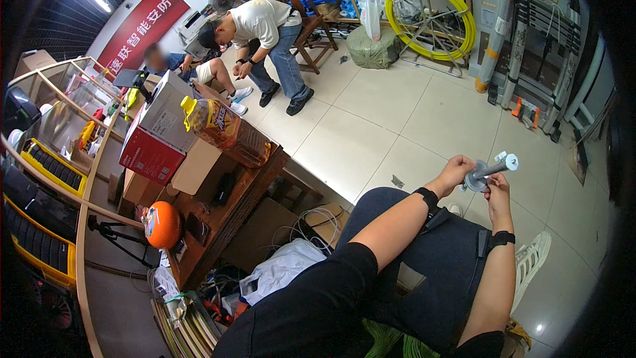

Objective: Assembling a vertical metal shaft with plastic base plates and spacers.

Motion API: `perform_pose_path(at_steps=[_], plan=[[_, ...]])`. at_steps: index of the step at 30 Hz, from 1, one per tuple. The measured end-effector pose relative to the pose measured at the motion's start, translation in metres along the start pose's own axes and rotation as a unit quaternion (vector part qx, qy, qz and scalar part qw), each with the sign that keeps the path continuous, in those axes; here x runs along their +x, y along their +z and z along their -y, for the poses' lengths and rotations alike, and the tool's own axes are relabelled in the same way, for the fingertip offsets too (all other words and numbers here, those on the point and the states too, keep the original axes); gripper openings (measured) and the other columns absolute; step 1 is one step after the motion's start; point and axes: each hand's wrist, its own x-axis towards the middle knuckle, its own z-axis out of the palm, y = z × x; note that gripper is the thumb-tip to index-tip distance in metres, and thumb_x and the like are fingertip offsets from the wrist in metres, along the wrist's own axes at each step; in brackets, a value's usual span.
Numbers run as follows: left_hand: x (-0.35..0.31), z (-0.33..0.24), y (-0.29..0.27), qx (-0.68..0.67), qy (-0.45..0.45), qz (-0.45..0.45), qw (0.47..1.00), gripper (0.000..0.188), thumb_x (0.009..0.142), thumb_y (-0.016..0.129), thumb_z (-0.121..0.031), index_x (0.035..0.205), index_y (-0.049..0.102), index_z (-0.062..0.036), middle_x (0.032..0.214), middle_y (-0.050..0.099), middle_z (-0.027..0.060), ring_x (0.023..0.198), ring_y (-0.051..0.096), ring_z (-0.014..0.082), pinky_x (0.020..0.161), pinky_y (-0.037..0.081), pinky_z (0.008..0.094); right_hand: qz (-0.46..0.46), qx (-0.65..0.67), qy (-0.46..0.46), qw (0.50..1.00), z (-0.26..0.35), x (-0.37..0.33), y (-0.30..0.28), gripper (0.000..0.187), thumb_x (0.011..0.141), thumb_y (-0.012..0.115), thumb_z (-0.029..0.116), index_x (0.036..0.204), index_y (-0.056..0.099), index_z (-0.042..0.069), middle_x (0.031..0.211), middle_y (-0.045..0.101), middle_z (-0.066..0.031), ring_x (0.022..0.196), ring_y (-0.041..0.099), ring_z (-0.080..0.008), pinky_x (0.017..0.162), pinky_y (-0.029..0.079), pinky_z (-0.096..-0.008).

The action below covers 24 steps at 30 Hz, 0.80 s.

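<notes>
Out over the floor to the right, both my hands meet at a light grey piece with a round flange and a short tube (495,168). It looks like a mounting bracket, though its exact kind is unclear. My left hand (454,174) is closed on the flange's left edge, fingers pinching it. My right hand (498,197) grips it from below, near where the tube joins the flange. The tube points up to the right, with a small pale part beside its end. My fingers hide some of the flange.
A wooden table (228,225) on the left bears boxes, a large bottle of amber liquid (228,134) and an orange helmet-like object (163,225). Two people are beyond it, one bending, one seated. A yellow cable reel (430,16) and ladders (520,46) stand at the back.
</notes>
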Motion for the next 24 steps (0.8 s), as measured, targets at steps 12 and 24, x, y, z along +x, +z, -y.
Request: perform_pose_path(at_steps=[12,24], plan=[[-0.002,0.0,0.002,0.002,-0.006,-0.014,1.0,0.016,0.085,0.052,-0.021,0.088,0.046,-0.0062,0.079,0.051,0.0028,0.07,0.05,0.0112,0.058,0.043,0.0256,-0.013,-0.002,0.011,1.0,0.003,-0.002,0.003,0.014,0.082,0.042,0.003,0.091,0.051,0.005,0.07,0.049,0.0002,0.052,0.041,-0.0041,0.043,0.03,-0.0159],[0.006,0.01,-0.004,0.041,0.01,-0.03,0.999,0.011,0.082,0.049,-0.009,0.091,0.047,-0.003,0.081,0.052,0.0054,0.071,0.051,0.0126,0.058,0.044,0.0252,0.001,0.025,0.012,1.0,0.01,-0.005,0.007,0.012,0.084,0.047,0.014,0.09,0.052,0.005,0.064,0.049,0.0027,0.053,0.043,-0.004,0.044,0.029,-0.0163]])
